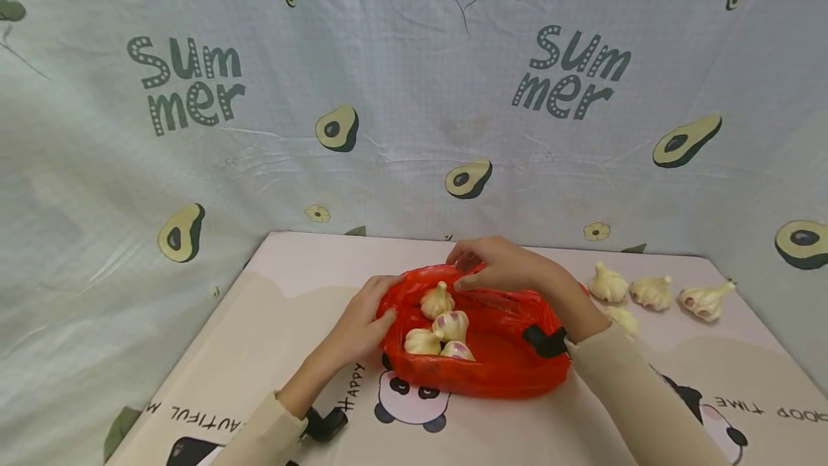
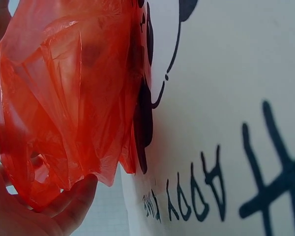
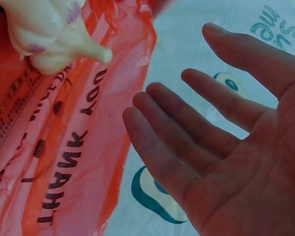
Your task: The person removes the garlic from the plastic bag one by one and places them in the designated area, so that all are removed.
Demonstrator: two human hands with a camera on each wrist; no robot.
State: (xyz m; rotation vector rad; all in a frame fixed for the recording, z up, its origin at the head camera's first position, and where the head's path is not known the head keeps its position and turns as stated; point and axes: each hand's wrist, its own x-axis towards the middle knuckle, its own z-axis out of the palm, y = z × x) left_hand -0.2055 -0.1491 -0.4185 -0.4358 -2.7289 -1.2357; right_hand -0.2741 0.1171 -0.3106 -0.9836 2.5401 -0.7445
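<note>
A red plastic bag (image 1: 479, 377) lies spread wide on the table, its mouth facing up. Several garlic bulbs (image 1: 451, 325) sit in its left half. My left hand (image 1: 362, 318) holds the bag's left rim, thumb toward the inside; in the left wrist view its fingers (image 2: 81, 199) curl against the thin red film. Over the far rim hovers my right hand (image 1: 498, 265), near the rearmost bulb. Seen from the right wrist, this hand's fingers (image 3: 157, 137) are spread and relaxed with nothing in them, beside the bag's printed "THANK YOU" side.
To the right of the bag, more garlic bulbs (image 1: 652, 293) lie on the table, one partly behind the right forearm. A printed cloth (image 1: 401, 78) with avocados hangs behind the table. A dark object (image 1: 187, 451) shows at the lower left edge.
</note>
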